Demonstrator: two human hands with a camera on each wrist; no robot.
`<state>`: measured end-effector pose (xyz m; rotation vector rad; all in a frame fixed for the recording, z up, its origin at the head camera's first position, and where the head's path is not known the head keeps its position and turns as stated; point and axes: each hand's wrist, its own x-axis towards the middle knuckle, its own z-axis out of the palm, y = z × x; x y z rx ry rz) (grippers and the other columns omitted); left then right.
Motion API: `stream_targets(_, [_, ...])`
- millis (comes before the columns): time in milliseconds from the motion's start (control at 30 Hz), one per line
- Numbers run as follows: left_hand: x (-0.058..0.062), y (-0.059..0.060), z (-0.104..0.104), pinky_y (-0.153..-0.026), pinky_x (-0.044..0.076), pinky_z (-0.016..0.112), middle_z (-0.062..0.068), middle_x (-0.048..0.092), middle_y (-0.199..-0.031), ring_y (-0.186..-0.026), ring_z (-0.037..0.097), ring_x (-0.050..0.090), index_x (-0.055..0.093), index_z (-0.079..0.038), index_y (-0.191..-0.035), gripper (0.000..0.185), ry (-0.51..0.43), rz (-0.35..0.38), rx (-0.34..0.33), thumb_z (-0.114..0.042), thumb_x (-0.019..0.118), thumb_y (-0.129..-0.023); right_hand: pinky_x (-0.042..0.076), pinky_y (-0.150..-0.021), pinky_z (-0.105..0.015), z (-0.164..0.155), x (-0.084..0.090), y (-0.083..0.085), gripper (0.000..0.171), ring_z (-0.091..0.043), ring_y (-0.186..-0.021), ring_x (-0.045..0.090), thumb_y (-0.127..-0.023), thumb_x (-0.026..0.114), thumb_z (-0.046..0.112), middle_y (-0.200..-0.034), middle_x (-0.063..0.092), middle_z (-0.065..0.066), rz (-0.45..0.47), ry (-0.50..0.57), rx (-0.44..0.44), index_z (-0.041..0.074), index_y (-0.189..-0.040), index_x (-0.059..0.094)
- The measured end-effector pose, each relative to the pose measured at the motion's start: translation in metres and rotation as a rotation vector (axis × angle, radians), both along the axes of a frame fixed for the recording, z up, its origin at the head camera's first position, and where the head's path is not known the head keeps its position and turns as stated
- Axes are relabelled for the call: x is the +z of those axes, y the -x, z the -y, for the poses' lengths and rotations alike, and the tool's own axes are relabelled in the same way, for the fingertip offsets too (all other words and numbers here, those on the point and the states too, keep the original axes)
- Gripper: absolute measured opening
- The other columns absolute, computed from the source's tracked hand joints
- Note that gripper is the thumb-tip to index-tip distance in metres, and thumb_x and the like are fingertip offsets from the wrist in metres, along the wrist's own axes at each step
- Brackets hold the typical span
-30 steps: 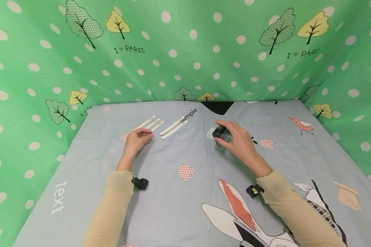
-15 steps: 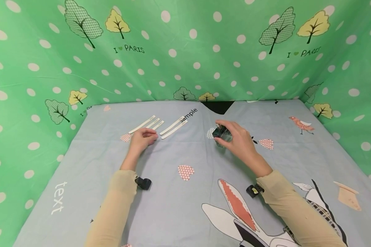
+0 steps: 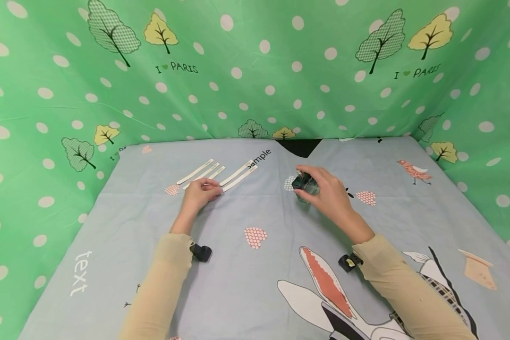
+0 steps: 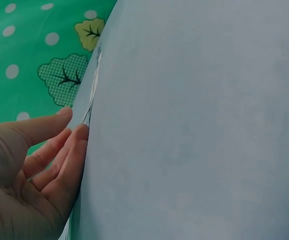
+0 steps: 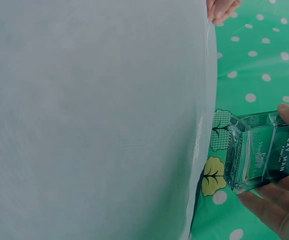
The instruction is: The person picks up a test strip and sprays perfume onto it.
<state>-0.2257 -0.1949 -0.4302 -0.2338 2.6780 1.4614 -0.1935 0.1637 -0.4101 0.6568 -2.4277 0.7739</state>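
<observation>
My right hand (image 3: pixel 329 191) grips a square green glass perfume bottle (image 5: pixel 260 151) between thumb and fingers, raised over the cloth. White lettering reading "SEXY MAN" shows on its dark end in the right wrist view. At the left, my left hand (image 3: pixel 199 192) is low over the cloth, fingertips right at the lower end of the nearer of two white paper strips (image 3: pixel 242 177). In the left wrist view its thumb and fingers (image 4: pixel 78 142) are apart, with nothing between them. Three more white strips (image 3: pixel 195 171) lie behind this hand, their lower ends partly hidden by it.
A grey-blue printed cloth (image 3: pixel 238 283) covers the table, with flat printed hearts, a rabbit and a bird. Behind and at both sides hangs a green dotted curtain (image 3: pixel 221 85). Each wrist carries a small black camera (image 3: pixel 201 252).
My left hand has slid right, off the left group of strips, to the lower ends of the two right strips. The right hand with the perfume bottle has stayed put.
</observation>
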Motion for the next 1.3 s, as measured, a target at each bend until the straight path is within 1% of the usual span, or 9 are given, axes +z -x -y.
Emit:
stream_targets(100, [0.000,0.000,-0.001,-0.068,0.056,0.017,0.019,0.075,-0.104,-0.070,0.002,0.066,0.071,-0.002,-0.108,0.030,0.015,0.005,0.009,-0.018,0.079,-0.085,0.060,-0.083,-0.049,0.000,0.001,-0.001,0.059,-0.032,-0.111,0.068,-0.081,0.084,0.027,-0.123,0.069,-0.013,-0.003,0.001,0.002,0.019,-0.134,0.060])
stream_targets(167, [-0.001,0.001,-0.002,-0.067,0.055,0.017,0.017,0.076,-0.100,-0.068,0.002,0.065,0.072,-0.002,-0.106,0.029,0.041,0.004,0.017,-0.019,0.080,-0.084,0.059,-0.084,-0.049,0.001,0.001,-0.001,0.059,-0.032,-0.111,0.067,-0.081,0.084,0.027,-0.122,0.069,-0.013,-0.003,0.002,0.003,0.019,-0.134,0.060])
stream_targets(300, [-0.001,0.002,-0.006,-0.062,0.049,0.018,0.014,0.077,-0.092,-0.064,0.003,0.061,0.073,-0.005,-0.100,0.027,0.125,-0.013,0.025,-0.022,0.082,-0.081,0.059,-0.085,-0.049,0.002,0.001,-0.001,0.059,-0.032,-0.112,0.067,-0.081,0.084,0.027,-0.123,0.069,-0.012,0.001,0.002,0.002,0.019,-0.134,0.060])
stream_targets(400, [0.000,0.002,-0.008,-0.061,0.046,0.020,0.012,0.076,-0.088,-0.064,0.006,0.060,0.073,-0.005,-0.098,0.026,0.184,-0.032,0.022,-0.023,0.082,-0.081,0.059,-0.086,-0.049,0.002,0.001,-0.001,0.059,-0.032,-0.112,0.067,-0.081,0.084,0.027,-0.123,0.069,-0.012,0.003,0.003,0.000,0.020,-0.134,0.060])
stream_targets(567, [0.001,0.002,-0.010,-0.063,0.045,0.022,0.012,0.076,-0.087,-0.069,0.012,0.061,0.073,-0.005,-0.096,0.023,0.217,-0.039,0.032,-0.020,0.082,-0.081,0.059,-0.085,-0.050,0.002,0.001,-0.001,0.059,-0.032,-0.112,0.067,-0.081,0.084,0.027,-0.123,0.069,-0.013,0.004,0.006,0.002,0.020,-0.134,0.060])
stream_targets(700, [-0.001,0.002,-0.010,-0.065,0.045,0.022,0.011,0.076,-0.086,-0.069,0.012,0.062,0.074,-0.006,-0.095,0.021,0.228,-0.040,0.031,-0.019,0.082,-0.081,0.059,-0.084,-0.049,0.002,0.000,-0.001,0.059,-0.032,-0.111,0.068,-0.080,0.084,0.027,-0.122,0.069,-0.013,0.001,0.012,0.002,0.019,-0.134,0.060])
stream_targets(933, [0.000,0.002,-0.011,-0.062,0.044,0.022,0.010,0.075,-0.084,-0.065,0.009,0.058,0.074,-0.007,-0.092,0.016,0.208,-0.049,0.020,-0.018,0.081,-0.082,0.059,-0.086,-0.049,0.001,0.000,0.000,0.059,-0.032,-0.111,0.068,-0.081,0.084,0.027,-0.122,0.069,-0.013,0.000,0.012,0.005,0.019,-0.134,0.060])
stream_targets(1167, [0.002,0.001,-0.010,-0.058,0.047,0.016,0.010,0.076,-0.082,-0.059,0.003,0.058,0.072,-0.003,-0.094,0.018,0.118,-0.048,-0.015,-0.015,0.079,-0.083,0.059,-0.085,-0.049,0.001,0.000,-0.001,0.059,-0.032,-0.111,0.067,-0.081,0.084,0.027,-0.122,0.069,-0.013,0.007,0.010,0.002,0.019,-0.134,0.060])
stream_targets(1300, [0.002,0.002,-0.009,-0.058,0.050,0.015,0.011,0.076,-0.084,-0.057,0.002,0.060,0.072,-0.002,-0.095,0.018,0.088,-0.039,-0.022,-0.014,0.078,-0.084,0.059,-0.085,-0.049,0.001,0.000,0.000,0.059,-0.032,-0.112,0.067,-0.081,0.084,0.028,-0.123,0.069,-0.012,0.006,0.006,0.002,0.019,-0.134,0.060])
